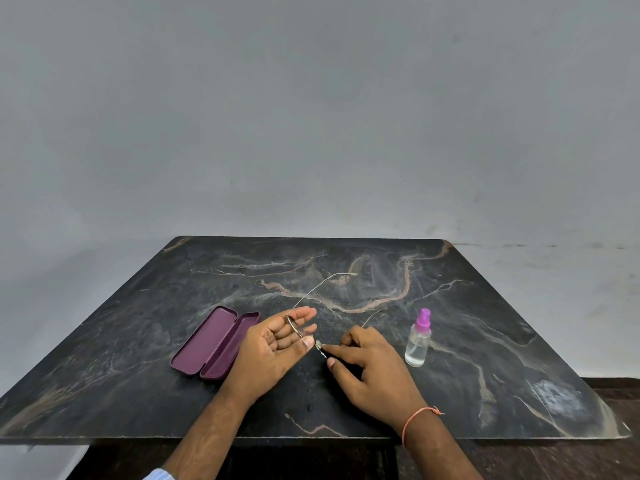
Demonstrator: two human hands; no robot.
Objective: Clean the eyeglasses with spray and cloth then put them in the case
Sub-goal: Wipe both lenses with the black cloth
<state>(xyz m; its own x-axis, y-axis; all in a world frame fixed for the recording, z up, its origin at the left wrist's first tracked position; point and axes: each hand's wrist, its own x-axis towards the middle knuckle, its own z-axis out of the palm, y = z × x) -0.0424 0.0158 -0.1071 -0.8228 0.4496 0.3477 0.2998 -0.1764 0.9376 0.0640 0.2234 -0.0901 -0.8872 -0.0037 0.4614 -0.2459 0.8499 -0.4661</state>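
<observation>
Left hand: We see our left hand (277,341) palm up, just above the table, with the fingers lying loose and almost straight. One end of the glasses rests across those fingers, and the thumb tip comes in close to the frame.
Right hand: Our right hand (367,362) has its fingers curled. The pointing finger and thumb pinch the other end of the glasses.
Eyeglasses: The thin wire eyeglasses (311,341) are up off the table, held between our two hands. Both thin arms stick out away from us. We cannot make out the lenses well; they are too small and thin.
Glasses case: The purple case (216,342) lies open on the table, just to the left of our left hand. We see its purple inside.
Spray bottle: The little clear spray bottle (418,341) with a purple top stands upright near our right hand, on the right side. It has some clear liquid in it.
Table: The dark marble-look table (485,306) has pale wavy lines.
Wall: A plain grey wall (311,116) is behind the table.
Wrist: A thin orange thread (415,419) goes round our right wrist.
</observation>
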